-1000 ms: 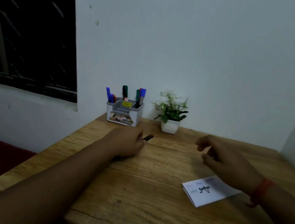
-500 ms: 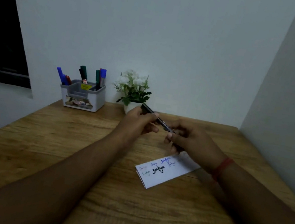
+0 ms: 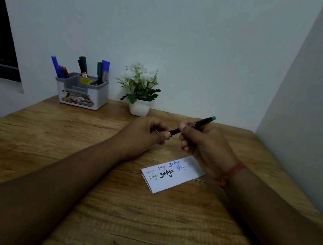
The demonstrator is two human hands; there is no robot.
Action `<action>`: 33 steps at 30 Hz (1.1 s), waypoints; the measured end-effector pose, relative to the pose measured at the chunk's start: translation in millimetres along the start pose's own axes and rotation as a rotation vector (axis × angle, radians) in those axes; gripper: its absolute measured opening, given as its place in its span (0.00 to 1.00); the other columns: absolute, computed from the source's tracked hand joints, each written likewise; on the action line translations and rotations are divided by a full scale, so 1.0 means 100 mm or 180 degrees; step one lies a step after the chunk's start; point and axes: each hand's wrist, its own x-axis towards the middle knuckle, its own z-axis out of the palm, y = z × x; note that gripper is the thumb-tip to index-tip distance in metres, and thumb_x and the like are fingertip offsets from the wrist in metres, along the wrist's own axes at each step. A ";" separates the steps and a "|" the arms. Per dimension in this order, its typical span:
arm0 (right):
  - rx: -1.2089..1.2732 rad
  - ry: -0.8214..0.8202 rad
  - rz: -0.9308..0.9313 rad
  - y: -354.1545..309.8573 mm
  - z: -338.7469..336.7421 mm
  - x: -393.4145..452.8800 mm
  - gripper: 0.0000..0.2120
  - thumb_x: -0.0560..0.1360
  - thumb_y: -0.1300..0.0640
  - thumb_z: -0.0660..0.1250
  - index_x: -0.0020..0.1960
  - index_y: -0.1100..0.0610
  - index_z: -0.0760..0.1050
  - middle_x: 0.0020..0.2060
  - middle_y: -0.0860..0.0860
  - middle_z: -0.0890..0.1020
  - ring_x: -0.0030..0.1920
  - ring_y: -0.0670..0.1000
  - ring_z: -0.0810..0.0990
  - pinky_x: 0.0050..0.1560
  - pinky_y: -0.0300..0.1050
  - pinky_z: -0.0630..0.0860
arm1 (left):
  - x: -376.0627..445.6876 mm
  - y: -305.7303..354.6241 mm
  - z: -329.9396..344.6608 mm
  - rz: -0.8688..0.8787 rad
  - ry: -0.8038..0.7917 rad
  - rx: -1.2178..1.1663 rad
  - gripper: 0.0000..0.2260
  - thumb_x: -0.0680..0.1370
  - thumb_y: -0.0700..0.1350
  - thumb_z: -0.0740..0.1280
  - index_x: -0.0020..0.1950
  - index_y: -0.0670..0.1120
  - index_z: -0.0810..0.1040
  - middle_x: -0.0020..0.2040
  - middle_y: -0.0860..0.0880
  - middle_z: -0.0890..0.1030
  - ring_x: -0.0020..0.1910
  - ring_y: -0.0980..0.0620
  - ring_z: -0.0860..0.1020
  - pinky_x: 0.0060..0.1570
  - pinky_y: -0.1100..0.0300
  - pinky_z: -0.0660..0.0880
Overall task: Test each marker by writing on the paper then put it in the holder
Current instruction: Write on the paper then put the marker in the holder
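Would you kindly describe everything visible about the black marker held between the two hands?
The slim black marker with a teal end looks like plastic, with faint pale print on its barrel. It is held above the wooden desk, tilted so that the teal end points up and to the right. The right hand grips the barrel mid-length, while the left hand pinches the lower end, seemingly at the cap. It touches nothing but the fingers and hovers beyond the folded white paper.

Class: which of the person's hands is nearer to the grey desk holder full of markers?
Left. The left hand is right of the grey desk holder and nearer the camera; the right hand is further right.
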 end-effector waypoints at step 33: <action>-0.0867 0.1241 -0.0050 -0.06 -0.31 0.12 0.09 0.80 0.55 0.66 0.43 0.59 0.75 0.27 0.51 0.73 0.23 0.48 0.69 0.25 0.39 0.66 | 0.11 -0.18 0.03 0.0250 -0.0293 0.1971 0.08 0.78 0.55 0.69 0.51 0.53 0.83 0.47 0.57 0.79 0.46 0.60 0.76 0.47 0.56 0.76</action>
